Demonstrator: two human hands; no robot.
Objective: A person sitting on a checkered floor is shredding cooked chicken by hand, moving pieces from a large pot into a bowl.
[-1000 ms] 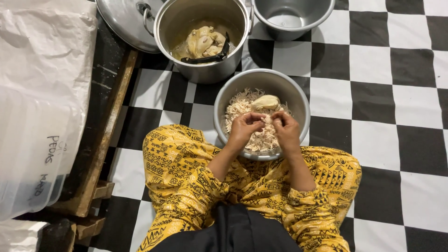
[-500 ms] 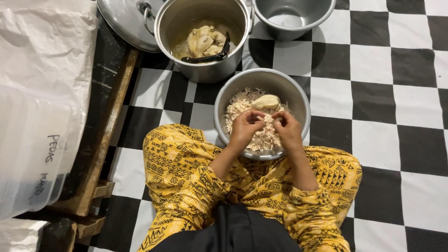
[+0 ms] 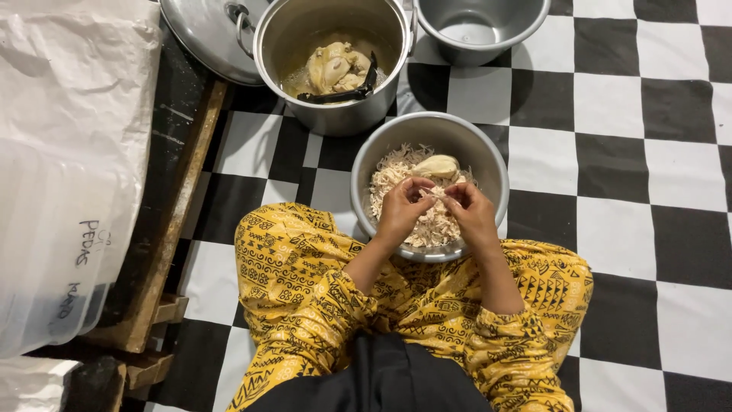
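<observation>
I sit cross-legged on a checkered floor in yellow patterned trousers. A metal bowl [image 3: 488, 156] in front of my knees holds a pile of shredded pale meat [image 3: 393, 179] and one whole piece [image 3: 435, 165]. My left hand [image 3: 402, 212] and my right hand [image 3: 471, 216] meet over the bowl, fingertips pinching a small shred of meat [image 3: 435, 194] between them. Both hands hover just above the pile.
Beyond the bowl, a larger metal pot [image 3: 305, 30] holds cooked chicken pieces [image 3: 333, 67] in broth with dark tongs [image 3: 343, 93]. Its lid [image 3: 202, 34] leans at the left. Another metal pot [image 3: 480, 27] stands at the top right. White sacks [image 3: 69, 152] rest on a wooden pallet [image 3: 171, 252] at the left.
My fingers have shifted slightly while pulling the shred apart over the bowl. The pots and bowl have not moved.
</observation>
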